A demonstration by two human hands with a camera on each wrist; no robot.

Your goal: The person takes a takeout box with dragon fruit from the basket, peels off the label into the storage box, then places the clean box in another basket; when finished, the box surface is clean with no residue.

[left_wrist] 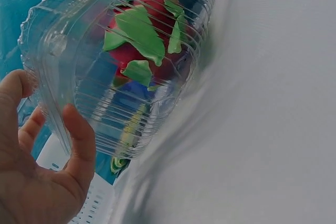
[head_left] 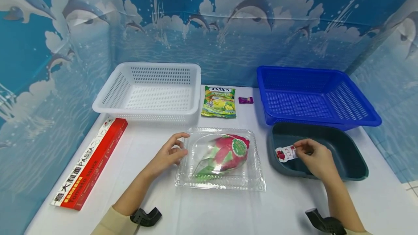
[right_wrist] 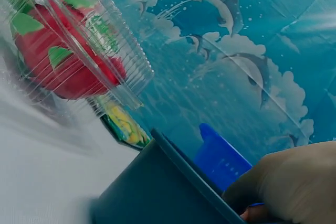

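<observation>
A clear plastic clamshell box (head_left: pixel 202 180) holds a pink and green dragon fruit (head_left: pixel 228 151) with a round green sticker. At the box's left edge, my left hand (head_left: pixel 168 153) grips the rim between thumb and fingers; the left wrist view shows the thumb (left_wrist: pixel 81 135) on the near side. Over the dark green basin (head_left: pixel 354 155), my right hand (head_left: pixel 315 157) pinches a small white packet (head_left: pixel 285 153) with a red fruit picture. Only part of the right hand appears in the right wrist view, where the basin wall hides its fingertips.
A white basket (head_left: pixel 147 112) stands at the back left, a blue basket (head_left: pixel 323 122) at the back right. Between them lie a green Fox's candy bag (head_left: pixel 218 102) and a small purple wrapped sweet (head_left: pixel 246 100). A red pasta box (head_left: pixel 91 164) lies slanted on the left.
</observation>
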